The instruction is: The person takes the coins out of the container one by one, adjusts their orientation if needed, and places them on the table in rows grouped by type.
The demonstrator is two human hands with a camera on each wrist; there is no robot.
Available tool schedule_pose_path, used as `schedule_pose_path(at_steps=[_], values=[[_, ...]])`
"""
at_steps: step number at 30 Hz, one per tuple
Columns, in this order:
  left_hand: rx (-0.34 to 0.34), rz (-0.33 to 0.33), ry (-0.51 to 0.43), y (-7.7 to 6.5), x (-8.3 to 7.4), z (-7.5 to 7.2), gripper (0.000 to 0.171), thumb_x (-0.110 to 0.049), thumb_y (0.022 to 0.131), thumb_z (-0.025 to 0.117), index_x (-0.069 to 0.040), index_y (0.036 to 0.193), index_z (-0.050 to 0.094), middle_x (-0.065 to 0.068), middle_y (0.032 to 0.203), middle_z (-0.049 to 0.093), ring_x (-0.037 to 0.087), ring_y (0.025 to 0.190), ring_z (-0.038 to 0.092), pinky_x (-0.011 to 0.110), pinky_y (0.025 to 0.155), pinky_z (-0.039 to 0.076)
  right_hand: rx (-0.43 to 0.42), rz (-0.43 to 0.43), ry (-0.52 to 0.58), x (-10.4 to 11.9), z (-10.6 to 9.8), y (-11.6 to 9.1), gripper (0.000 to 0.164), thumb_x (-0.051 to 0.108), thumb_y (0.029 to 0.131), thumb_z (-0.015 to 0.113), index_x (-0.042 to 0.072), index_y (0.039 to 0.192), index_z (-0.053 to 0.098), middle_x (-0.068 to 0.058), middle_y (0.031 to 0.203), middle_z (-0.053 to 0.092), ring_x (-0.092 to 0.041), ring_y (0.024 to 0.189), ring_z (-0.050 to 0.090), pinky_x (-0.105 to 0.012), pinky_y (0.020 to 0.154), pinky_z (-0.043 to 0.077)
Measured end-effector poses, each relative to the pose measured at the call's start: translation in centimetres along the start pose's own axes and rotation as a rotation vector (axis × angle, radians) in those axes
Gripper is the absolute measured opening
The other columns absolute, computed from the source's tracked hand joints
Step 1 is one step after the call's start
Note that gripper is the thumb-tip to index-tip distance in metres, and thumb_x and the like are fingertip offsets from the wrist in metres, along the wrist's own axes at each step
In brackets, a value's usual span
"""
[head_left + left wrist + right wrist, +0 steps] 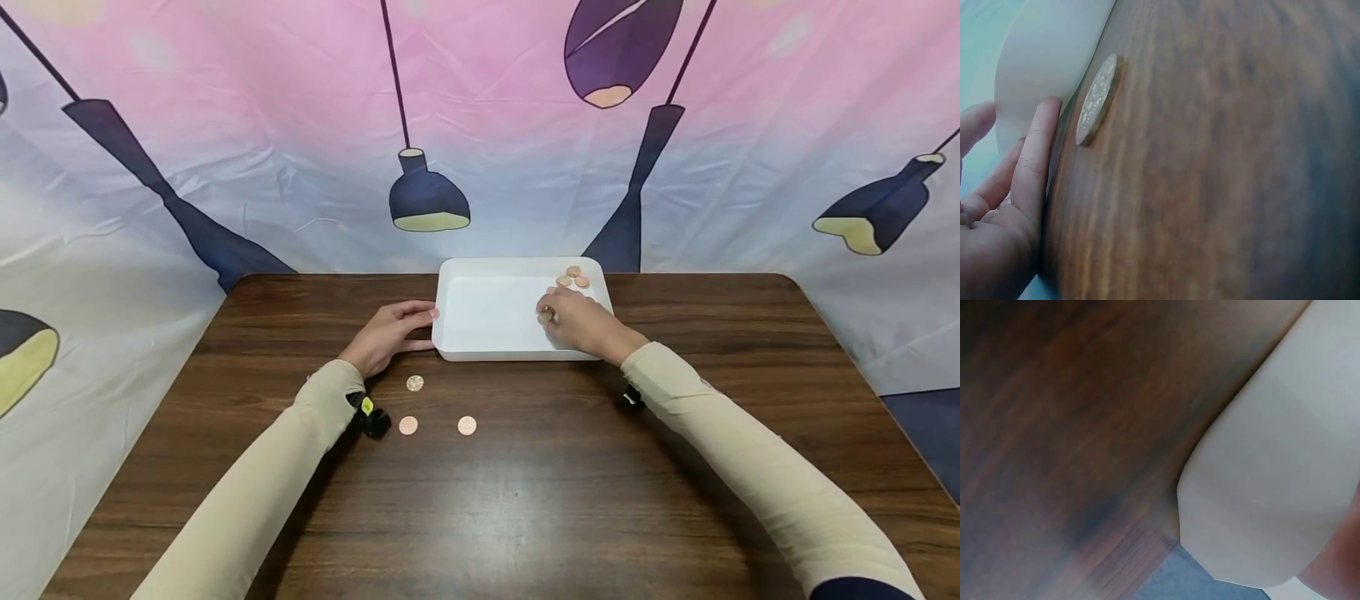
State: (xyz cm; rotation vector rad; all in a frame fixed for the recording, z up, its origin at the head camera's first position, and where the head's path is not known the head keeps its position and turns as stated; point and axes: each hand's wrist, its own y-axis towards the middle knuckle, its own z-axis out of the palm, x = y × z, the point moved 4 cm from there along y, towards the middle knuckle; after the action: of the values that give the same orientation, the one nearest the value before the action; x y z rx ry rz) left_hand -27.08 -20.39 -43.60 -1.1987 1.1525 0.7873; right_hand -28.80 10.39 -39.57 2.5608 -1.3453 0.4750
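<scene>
A white rectangular tray [495, 354] stands at the back of the table. My left hand [382, 335] rests against its left wall, fingers extended; the left wrist view shows the fingertips on the tray's side [1041, 62]. Over the tray's right part, my right hand [581, 321] pinches a round coin [546, 316] between thumb and fingers. Three coins [573, 272] lie together in the tray's back right corner. Below my left hand, a patterned coin [415, 383] lies on the table; it also appears in the left wrist view [1099, 100].
Two more copper-coloured coins lie nearer the front, a left one [408, 425] and a right one [467, 426]. The brown wood-grain table [525, 500] ends at a printed fabric backdrop [315, 167] just behind the tray.
</scene>
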Motion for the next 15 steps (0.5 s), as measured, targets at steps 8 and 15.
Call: schedule_pose_path(at_steps=[8,15], values=[[-0.002,0.005,0.004,0.2,0.2,0.0,0.061,-0.028,0.108,0.066,-0.003,0.159,0.044,0.018,0.158,0.046,0.030,0.130,0.060,0.034,0.098,0.064,-0.114,0.000,0.094,1.6,-0.8,-1.0,0.026,0.011,0.097,0.078,0.004,0.121,0.073,-0.012,0.111,0.066,-0.028,0.097,0.063,-0.041,0.080,0.057],[-0.007,0.022,-0.016,0.1,0.2,-0.1,0.057,-0.025,0.108,0.066,-0.004,0.157,0.047,0.017,0.155,0.049,0.027,0.127,0.062,0.035,0.097,0.064,-0.187,-0.010,0.193,4.5,-1.3,-2.0,0.027,0.015,0.096,0.079,0.007,0.122,0.075,-0.009,0.106,0.068,-0.023,0.083,0.057,-0.034,0.067,0.049]])
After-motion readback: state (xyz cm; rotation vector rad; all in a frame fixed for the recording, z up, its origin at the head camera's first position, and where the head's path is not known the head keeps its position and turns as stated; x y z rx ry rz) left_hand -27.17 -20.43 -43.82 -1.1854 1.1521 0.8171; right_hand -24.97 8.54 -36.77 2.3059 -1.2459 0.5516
